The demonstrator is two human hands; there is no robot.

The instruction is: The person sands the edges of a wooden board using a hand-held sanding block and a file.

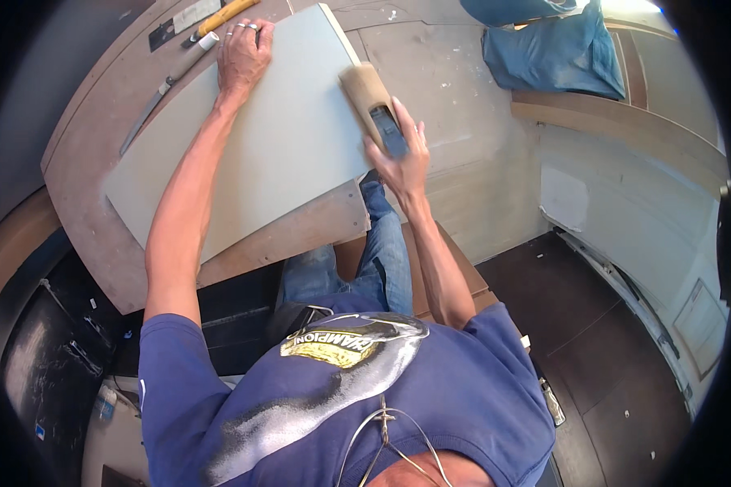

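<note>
A pale grey-green panel (pixel 288 105) lies at a slant across the wooden worktop in front of me. My left hand (pixel 245 58), with rings on its fingers, bears on the panel at its far left edge, its fingers bent over that edge. In my right hand (pixel 406 158) is a wooden hand plane (pixel 364 88), set along the panel's right edge. The plane's front end is slightly blurred. Its dark iron shows in the body's opening, and its sole is hidden.
Left of the panel lie a pale-handled tool with a long curved blade (pixel 148 109), a yellow-handled tool (pixel 223 18) and a flat grey-and-black piece (pixel 183 23). Blue fabric (pixel 552 57) rests on a ledge (pixel 625 122) at far right. The worktop (pixel 81 211) curves along the left.
</note>
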